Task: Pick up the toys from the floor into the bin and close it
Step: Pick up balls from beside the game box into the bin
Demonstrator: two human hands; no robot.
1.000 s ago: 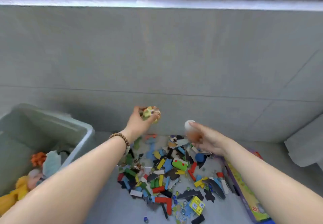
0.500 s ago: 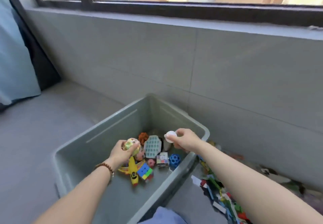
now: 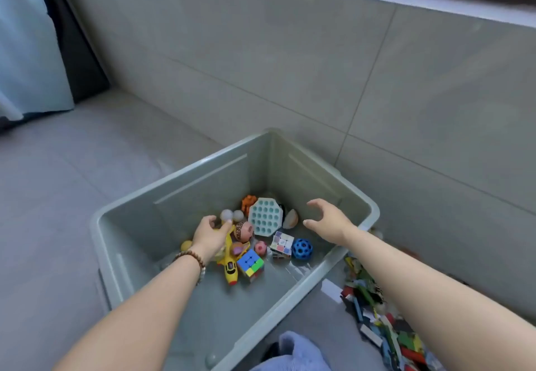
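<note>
A grey-green plastic bin stands open on the floor against the tiled wall. Inside lie a yellow toy plane, two puzzle cubes, a blue holed ball, a teal pop pad and several small balls. My left hand hovers low over the toys with its fingers loosely curled, and I see nothing in it. Above the bin's right side, my right hand is spread and empty. No lid is in view.
A pile of coloured building bricks lies on the floor right of the bin, partly hidden by my right forearm. A light blue curtain hangs at the far left. My knee in blue cloth is at the bottom edge.
Both hands carried balls from the brick pile to the bin. The patterned ball and the white ball have left my hands, and the fingers have loosened over the bin.
</note>
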